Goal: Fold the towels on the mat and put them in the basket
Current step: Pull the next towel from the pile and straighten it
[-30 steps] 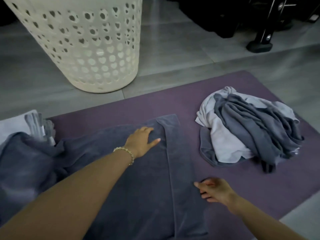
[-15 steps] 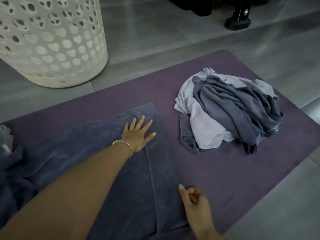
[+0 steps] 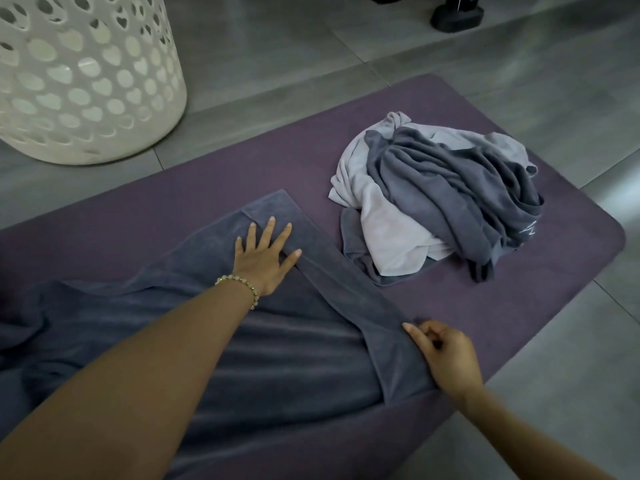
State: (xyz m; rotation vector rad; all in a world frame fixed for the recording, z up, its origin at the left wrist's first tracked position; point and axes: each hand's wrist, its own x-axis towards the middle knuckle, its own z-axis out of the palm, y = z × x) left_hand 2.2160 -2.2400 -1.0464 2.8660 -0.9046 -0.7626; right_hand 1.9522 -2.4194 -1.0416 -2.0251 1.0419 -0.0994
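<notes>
Purple mat (image 3: 207, 188) — slate-blue towel (image 3: 294, 358), flat

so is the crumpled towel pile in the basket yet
No, the crumpled towel pile lies on the purple mat, apart from the white basket standing on the floor.

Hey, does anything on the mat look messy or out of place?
Nothing spilled or damaged. The pile at the right end of the mat is a crumpled, unfolded heap. The dark towel under the left hand is rumpled at its left end.
</notes>
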